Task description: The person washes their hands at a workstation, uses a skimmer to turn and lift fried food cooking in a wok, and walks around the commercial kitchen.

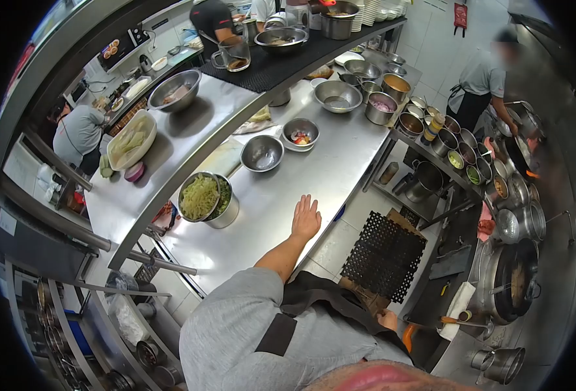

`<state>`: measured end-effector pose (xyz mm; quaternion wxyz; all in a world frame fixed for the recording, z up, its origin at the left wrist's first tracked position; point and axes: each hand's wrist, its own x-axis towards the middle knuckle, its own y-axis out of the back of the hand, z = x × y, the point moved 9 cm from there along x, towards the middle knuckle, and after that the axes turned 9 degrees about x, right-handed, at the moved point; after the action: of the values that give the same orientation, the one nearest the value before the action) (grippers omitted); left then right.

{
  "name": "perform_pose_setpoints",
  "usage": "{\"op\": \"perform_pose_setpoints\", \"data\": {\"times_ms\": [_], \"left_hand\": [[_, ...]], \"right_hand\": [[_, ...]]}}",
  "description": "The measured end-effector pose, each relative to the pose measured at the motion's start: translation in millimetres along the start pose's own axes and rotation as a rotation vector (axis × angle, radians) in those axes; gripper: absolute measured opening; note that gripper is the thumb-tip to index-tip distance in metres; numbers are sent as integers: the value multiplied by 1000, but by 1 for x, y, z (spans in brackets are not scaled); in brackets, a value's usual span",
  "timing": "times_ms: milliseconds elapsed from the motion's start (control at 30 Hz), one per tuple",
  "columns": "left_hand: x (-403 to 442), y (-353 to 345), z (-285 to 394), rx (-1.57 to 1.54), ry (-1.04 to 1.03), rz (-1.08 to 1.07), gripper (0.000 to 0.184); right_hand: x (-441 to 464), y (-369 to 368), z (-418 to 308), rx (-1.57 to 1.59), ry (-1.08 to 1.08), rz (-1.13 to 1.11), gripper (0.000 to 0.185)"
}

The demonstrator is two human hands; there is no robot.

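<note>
- Nearest, the lower view is filled by a grey shirt (229,326) and a black apron (320,296).
- The right hand (387,319) is partly hidden near an orange object (408,339); its grip cannot be told.
- The left hand (306,221) is spread palm down, nothing grasped, at the near edge of the smooth steel worktable (272,202).
- Beyond it, pale green shreds (199,197) are heaped above a round steel pot (226,214).
- Farther off, rounded steel bowls (262,154) are partly fenced by a shelf edge (229,122).
</note>
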<state>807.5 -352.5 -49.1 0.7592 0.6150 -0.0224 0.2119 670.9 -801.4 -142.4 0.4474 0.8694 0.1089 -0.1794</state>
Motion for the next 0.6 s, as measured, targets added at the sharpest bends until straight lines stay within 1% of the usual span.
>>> {"op": "perform_pose_setpoints", "data": {"times_ms": [33, 67, 100, 167, 200, 233, 267, 300, 367, 400, 467, 567, 600], "left_hand": [[0, 1, -1, -2, 6, 1, 43], [0, -1, -1, -3, 2, -14, 44], [0, -1, -1, -2, -3, -28, 44], [-1, -1, -2, -5, 0, -28, 44], [-1, -1, -2, -10, 0, -27, 44], [-1, -2, -2, -11, -5, -29, 44], [-1, -2, -3, -14, 2, -32, 44], [0, -3, -3, -17, 9, -36, 43], [0, -3, -3, -29, 3, -29, 43], [0, -2, -4, -39, 4, -19, 43], [0, -1, -3, -38, -1, -24, 44], [1, -3, -3, -39, -1, -10, 44], [1, -3, -4, -42, 6, 6, 43]], "right_hand": [[4, 4, 7, 3, -12, 41, 25], [1, 16, -2, -52, 10, 68, 26], [3, 16, 5, -54, 11, 67, 26], [8, 18, 28, 24, -89, 58, 27], [9, 19, 30, 26, -91, 59, 27], [9, 17, 38, 27, -142, 21, 28], [4, 16, 38, 31, -194, -17, 28], [-1, 18, 34, 35, -202, -13, 28], [-9, 22, 20, -90, -146, 10, 29], [-10, 20, 22, -88, -153, 11, 29], [-11, 15, 16, -71, -87, 10, 30], [-13, 18, 6, -57, -81, 14, 28], [-5, 15, 18, -52, -88, 17, 28]]}}
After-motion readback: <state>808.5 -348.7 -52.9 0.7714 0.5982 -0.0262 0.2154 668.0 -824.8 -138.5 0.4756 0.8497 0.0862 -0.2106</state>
